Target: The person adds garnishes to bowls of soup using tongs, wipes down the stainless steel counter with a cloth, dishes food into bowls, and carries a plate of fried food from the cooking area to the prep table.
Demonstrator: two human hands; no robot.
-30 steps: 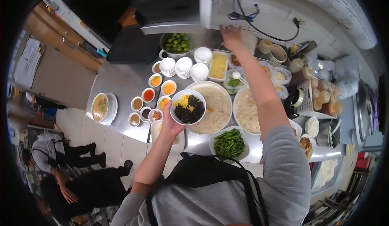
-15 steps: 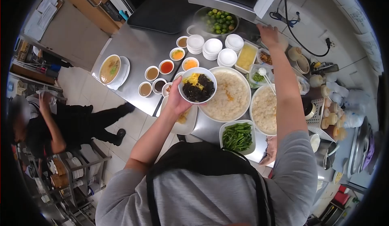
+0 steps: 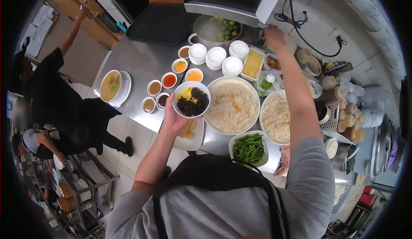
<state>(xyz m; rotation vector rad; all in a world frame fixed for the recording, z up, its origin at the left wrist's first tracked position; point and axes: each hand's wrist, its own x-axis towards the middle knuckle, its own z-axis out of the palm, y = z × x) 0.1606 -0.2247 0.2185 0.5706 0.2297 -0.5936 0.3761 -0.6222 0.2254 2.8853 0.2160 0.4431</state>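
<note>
In my left hand (image 3: 170, 118) is a small white bowl (image 3: 209, 97) filled with dark shredded seaweed (image 3: 193, 106) and yellow egg strips (image 3: 185, 94). The bowl is held over the counter, next to a big round container of cooked rice (image 3: 229, 99). My right hand (image 3: 274, 36) reaches far out to the back right, beyond a tub of brown bits (image 3: 273, 62). Its fingers are curled at a small object beside the metal appliance, too unclear to name. Under that forearm lies a second container of rice (image 3: 274, 118), with a white spoon (image 3: 271, 78) near chopped green onion (image 3: 266, 84).
Sauce cups (image 3: 169, 80), stacked white dishes (image 3: 216, 57) and a pot of green citrus (image 3: 227, 29) stand on the counter. Leafy greens (image 3: 248, 149) sit in front. A soup bowl (image 3: 110, 86) is at the left. A person in black (image 3: 64, 84) touches the door handle.
My left hand and the bowl appear slightly further left as the view shifts. My right hand stays stretched out to the back. The person in black now reaches to the door; another person shows behind.
</note>
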